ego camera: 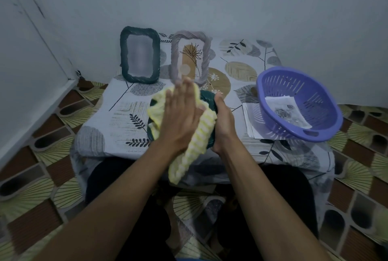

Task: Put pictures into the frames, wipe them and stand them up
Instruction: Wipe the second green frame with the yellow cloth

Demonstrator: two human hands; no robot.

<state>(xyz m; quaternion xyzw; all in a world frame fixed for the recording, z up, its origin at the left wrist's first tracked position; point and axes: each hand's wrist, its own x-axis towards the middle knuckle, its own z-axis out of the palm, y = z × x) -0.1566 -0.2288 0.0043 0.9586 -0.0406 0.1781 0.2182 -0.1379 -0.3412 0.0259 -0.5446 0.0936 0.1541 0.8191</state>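
Note:
My left hand [180, 113] lies flat, fingers together, pressing a yellow-and-white striped cloth [195, 141] against a dark green picture frame [207, 101]. The cloth covers most of that frame; only its top right rim and lower edge show. My right hand [223, 122] grips the frame's right side and holds it tilted above the table's near edge. Two more frames stand upright at the back: a dark green frame [139, 54] on the left and a grey twisted-rim frame [190, 57] with a plant drawing in it.
A low table [105, 113] wears a leaf-patterned cloth. A purple plastic colander basket [298, 103] at the right holds printed pictures [287, 111], with more sheets [249, 122] under it. Walls close in behind and left. Patterned floor mat all around.

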